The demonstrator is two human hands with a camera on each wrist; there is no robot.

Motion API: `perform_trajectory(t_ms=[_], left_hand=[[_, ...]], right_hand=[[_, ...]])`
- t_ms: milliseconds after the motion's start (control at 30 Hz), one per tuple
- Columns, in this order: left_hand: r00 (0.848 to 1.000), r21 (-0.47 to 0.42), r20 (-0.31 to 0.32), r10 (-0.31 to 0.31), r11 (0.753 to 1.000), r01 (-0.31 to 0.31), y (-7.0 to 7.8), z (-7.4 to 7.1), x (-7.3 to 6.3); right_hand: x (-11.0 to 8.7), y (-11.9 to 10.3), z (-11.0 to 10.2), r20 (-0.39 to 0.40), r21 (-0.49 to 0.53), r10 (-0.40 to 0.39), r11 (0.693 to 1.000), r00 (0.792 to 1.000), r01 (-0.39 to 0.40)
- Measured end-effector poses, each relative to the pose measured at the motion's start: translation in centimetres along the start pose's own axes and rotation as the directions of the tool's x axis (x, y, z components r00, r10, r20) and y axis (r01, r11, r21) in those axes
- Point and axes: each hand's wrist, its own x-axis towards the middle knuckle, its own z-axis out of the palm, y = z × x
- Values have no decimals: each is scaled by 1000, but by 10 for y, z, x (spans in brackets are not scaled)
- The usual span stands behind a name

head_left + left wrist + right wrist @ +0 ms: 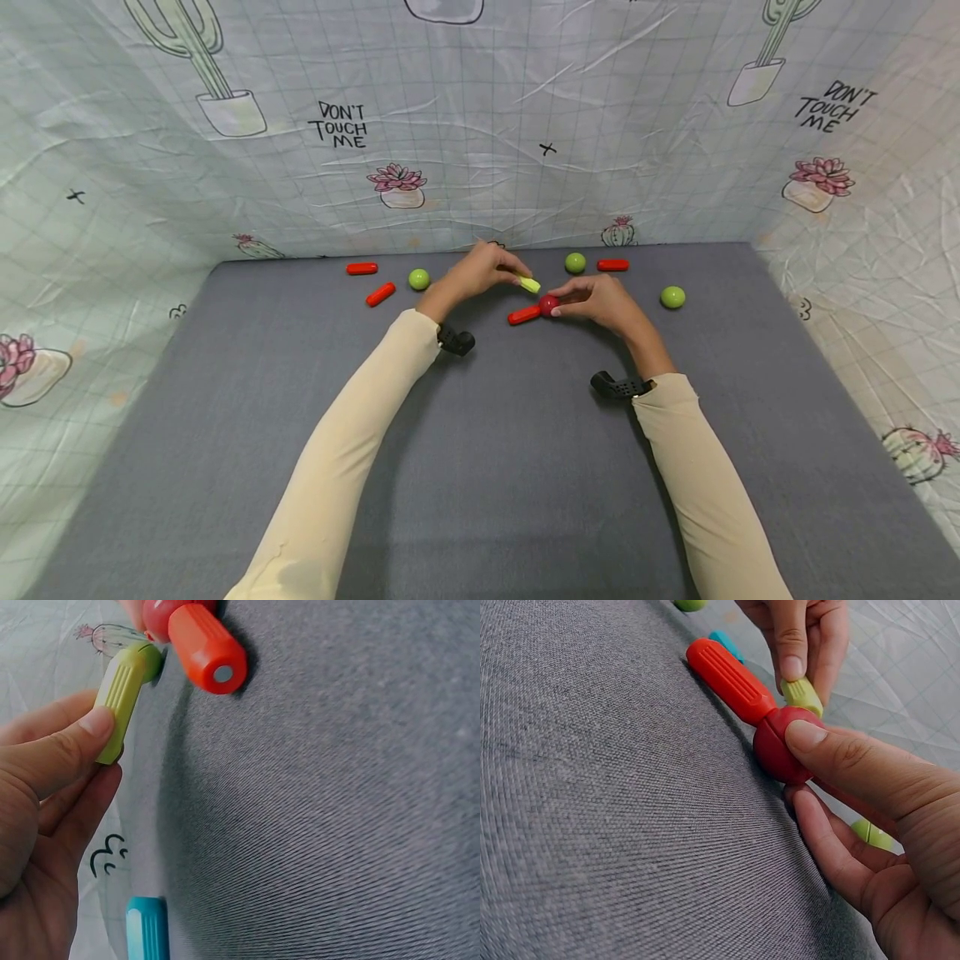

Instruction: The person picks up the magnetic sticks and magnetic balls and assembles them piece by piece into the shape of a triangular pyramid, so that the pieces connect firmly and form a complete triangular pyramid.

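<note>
My left hand point(480, 273) pinches a yellow-green ridged stick point(120, 697) between thumb and fingers. Its free end points at a dark red ball point(775, 750), which my right hand point(600, 302) holds between thumb and fingertips. From that ball a red ridged stick point(523, 315) sticks out to the left, low over the grey surface; a round silvery spot shows on its end in the left wrist view. A blue stick point(147, 930) lies near my left hand, hidden behind that hand in the head view.
Left of my hands lie two red sticks point(362, 268) and a green ball point(419, 279). Beyond my right hand are another green ball point(575, 262) and a red stick point(613, 265); one more green ball point(672, 297) sits farther right. A patterned cloth point(480, 108) rises behind the table point(495, 467).
</note>
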Motion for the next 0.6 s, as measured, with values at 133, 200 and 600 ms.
perform_trajectory(t_ms=[133, 200, 600], left_hand=[[1000, 3, -1, 12, 1000, -12, 0, 3, 0], [1000, -2, -5, 14, 1000, -14, 0, 4, -1], [999, -2, -15, 37, 999, -37, -1, 6, -2]], right_hand=[[0, 0, 0, -2, 0, -5, 1000, 1000, 5], [0, 0, 0, -2, 3, -8, 1000, 1000, 8], [1, 0, -1, 3, 13, -4, 1000, 1000, 4]])
